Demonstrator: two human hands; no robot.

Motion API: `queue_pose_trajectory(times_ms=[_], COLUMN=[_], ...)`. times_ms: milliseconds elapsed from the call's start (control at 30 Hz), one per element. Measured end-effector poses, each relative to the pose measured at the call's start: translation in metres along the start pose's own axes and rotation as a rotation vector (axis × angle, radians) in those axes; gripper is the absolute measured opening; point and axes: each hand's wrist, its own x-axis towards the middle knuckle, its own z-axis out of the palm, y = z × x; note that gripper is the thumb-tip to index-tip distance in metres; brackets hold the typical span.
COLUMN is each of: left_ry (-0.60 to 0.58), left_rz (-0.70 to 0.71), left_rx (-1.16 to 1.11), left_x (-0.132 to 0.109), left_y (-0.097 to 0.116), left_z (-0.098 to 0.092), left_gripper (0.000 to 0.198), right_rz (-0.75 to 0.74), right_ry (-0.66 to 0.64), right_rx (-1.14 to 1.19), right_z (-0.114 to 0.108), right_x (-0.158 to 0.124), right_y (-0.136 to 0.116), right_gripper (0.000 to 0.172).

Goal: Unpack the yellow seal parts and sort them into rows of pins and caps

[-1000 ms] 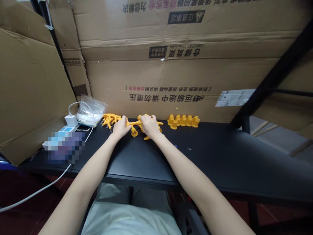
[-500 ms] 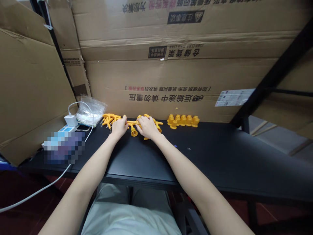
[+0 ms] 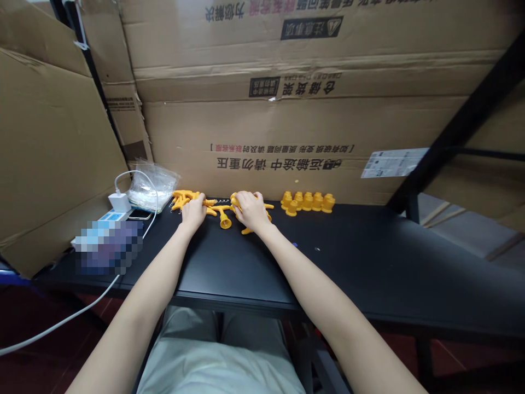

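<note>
My left hand (image 3: 194,212) is closed around a yellow plastic piece, whose ridged end (image 3: 209,202) sticks out to the right of the fingers. A thin metal spring (image 3: 222,201) shows just beyond that end; whether it is joined to the piece I cannot tell. My right hand (image 3: 251,210) grips another yellow plastic part (image 3: 234,199), mostly covered by the fingers. Between the hands lies a yellow branched piece with a bell-shaped cup (image 3: 225,221), its opening facing me. More yellow branched pieces (image 3: 180,198) are piled at and behind my left hand, with springs among them.
Several yellow stepped caps (image 3: 305,202) stand grouped to the right, against the cardboard (image 3: 262,126) backing. On the left are a clear plastic bag (image 3: 151,186), a white charger (image 3: 119,202), a cable and a power strip. The black table (image 3: 238,268) ends close to my lap.
My hands have drawn apart, the left moving left towards the pile. The yellow ridged piece no longer bridges both hands, and a spring now shows in the gap.
</note>
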Motion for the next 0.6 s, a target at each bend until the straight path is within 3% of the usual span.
queue_pose_trajectory(times_ms=[133,300,433,600], left_ry=[0.049,0.123,0.065,-0.011], left_rz=[-0.011,0.036,0.042,-0.042], left_rx=[-0.073,-0.124,-0.15,-0.22], left_x=[0.004,0.009,0.011,0.013], left_y=[-0.014,-0.027,-0.032,-0.034], left_z=[0.008,0.018,0.027,0.038], left_gripper=[0.03,0.048,0.055,0.049], right_rz=[0.029,0.057,0.062,0.083], right_ry=[0.003,-0.014,-0.012,0.0], right_rx=[0.018,0.034,0.038,0.026], right_z=[0.005,0.008,0.009,0.007], right_x=[-0.002,-0.004,-0.004,-0.005], right_y=[0.004,0.007,0.008,0.009], right_gripper=[0.018,0.019,0.019,0.021])
